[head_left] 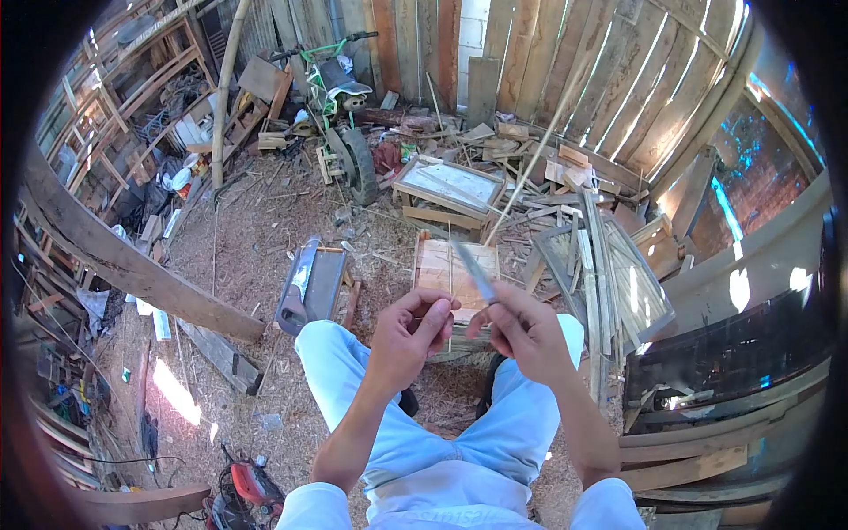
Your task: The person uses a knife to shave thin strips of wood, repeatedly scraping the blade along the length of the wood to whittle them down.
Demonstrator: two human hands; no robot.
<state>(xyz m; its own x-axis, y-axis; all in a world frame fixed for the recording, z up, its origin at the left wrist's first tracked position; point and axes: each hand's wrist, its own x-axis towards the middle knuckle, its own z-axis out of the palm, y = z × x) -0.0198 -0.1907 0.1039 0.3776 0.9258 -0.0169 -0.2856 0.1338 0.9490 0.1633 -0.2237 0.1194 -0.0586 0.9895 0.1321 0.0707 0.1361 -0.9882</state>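
My right hand (527, 336) is closed around a knife, its grey blade (474, 270) slanting up and to the left. Close by on the left, my left hand (415, 334) has its thumb and fingertips pinched together. A thin light stick (450, 256), perhaps a bamboo strip, runs upright at those fingertips. The knife's handle is hidden in my right fist. Both hands are above my knees, in front of a low wooden block or stool (431, 262). Left of it a handsaw (302, 278) lies on a small dark-topped bench (328, 281).
A green motorbike (340, 97) leans near the plank wall (530, 53). A framed panel (450, 183) and a scrap wood pile (539, 150) lie ahead. Wooden frames (632, 274) stand at right. A red power tool (250, 484) sits at lower left; a curved beam (132, 256) crosses the left.
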